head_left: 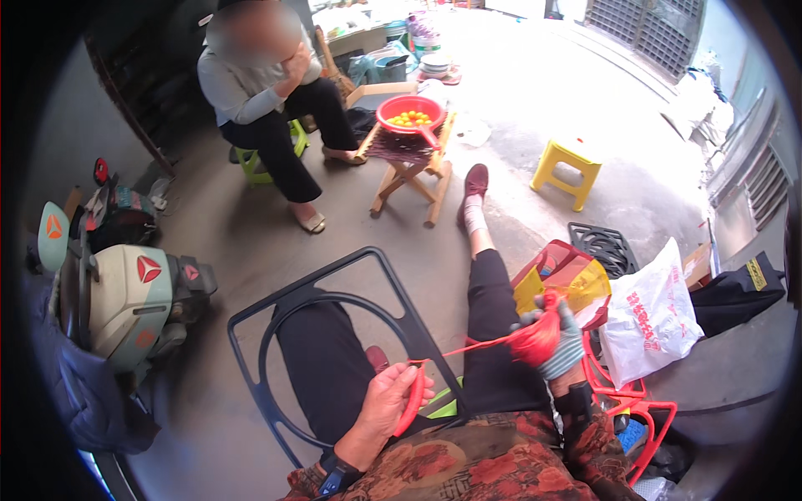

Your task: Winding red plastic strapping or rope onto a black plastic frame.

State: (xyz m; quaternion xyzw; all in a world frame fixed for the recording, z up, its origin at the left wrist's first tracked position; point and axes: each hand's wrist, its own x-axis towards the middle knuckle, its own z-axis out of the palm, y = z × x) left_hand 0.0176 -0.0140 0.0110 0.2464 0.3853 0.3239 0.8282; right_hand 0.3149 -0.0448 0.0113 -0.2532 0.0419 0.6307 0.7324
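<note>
My bare left hand (386,403) is closed round a curved red strip (411,402), whose exact kind I cannot make out. A thin red cord (476,343) runs taut from this hand to my right hand. My right hand (565,346), in a grey striped glove, grips a loose bundle of red cord (535,336) above my right thigh. A black frame (386,265) with a round ring inside its rectangle leans tilted across my left leg, its near corner by my left hand. Part of its near edge is hidden by my left hand and sleeve.
A person (259,92) sits opposite on a green stool (251,164). Beside them a red colander (387,108) of yellow fruit rests on a wooden folding stool (409,171). A yellow stool (567,171), white bag (652,321) and red frame (660,407) are right; a scooter (134,292) stands left.
</note>
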